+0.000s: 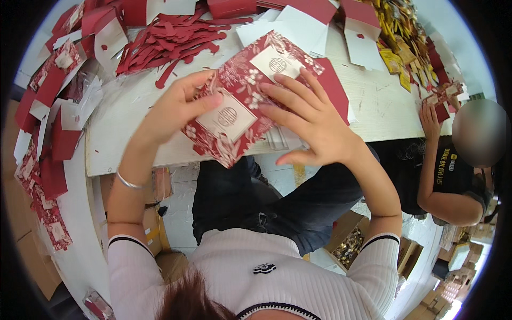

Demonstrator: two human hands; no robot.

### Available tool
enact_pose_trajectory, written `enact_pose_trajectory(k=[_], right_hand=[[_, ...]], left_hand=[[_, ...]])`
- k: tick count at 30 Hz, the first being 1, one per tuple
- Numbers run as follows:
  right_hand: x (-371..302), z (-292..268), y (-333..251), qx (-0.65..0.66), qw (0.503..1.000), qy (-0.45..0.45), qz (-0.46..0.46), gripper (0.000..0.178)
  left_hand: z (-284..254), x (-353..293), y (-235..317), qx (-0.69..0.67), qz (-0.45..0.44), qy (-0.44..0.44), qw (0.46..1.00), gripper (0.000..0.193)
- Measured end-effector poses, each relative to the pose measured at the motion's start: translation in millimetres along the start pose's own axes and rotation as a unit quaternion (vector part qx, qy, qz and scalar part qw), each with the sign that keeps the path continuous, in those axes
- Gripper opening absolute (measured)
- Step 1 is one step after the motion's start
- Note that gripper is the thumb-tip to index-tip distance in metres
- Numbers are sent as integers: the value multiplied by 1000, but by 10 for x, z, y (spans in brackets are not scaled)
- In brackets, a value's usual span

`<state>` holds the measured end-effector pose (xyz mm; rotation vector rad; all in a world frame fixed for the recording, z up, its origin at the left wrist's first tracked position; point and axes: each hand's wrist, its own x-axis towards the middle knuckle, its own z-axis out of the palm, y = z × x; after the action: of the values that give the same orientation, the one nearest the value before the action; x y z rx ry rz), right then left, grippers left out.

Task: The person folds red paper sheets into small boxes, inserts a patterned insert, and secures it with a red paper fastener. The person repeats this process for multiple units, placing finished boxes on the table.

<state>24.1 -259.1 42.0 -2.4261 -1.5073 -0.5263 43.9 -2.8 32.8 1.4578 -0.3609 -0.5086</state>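
Note:
Over the table's near edge I hold a red cardboard box blank [240,82] with pale floral print and two cream label panels. My left hand [178,104] pinches its left edge, thumb on top and fingers mostly hidden behind. On the printed face, my right hand [320,122] lies with fingers spread and thumb held apart below the edge. Behind the blank, plain red card [336,88] and white sheets rest on the table; how they are stacked is partly hidden.
Red card strips [170,40] lie heaped at the far left. Folded red-and-white boxes [50,90] line the left side. Far right are yellow packets [392,61] and a co-worker's hand [429,120] at another red box. Below stands a carton [349,240].

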Motion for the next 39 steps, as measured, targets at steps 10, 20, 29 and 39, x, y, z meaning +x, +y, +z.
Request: enact_pose_trajectory(k=[10,20,29,39], right_hand=[[172,434,-536,3,973,138,183,31],[116,328,-551,-51,972,146,176,29],[584,323,-413,396,883,201,153,36],[1860,1481,373,-3,999,49,5,22]], left_hand=[[730,-255,-603,-442,-28,40,896,32],[983,-188,-570,-271,134,182,936,26],[434,-655,-482,-205,217,419,858,32],[-136,-1203,-291,-260,300,493,774,34]])
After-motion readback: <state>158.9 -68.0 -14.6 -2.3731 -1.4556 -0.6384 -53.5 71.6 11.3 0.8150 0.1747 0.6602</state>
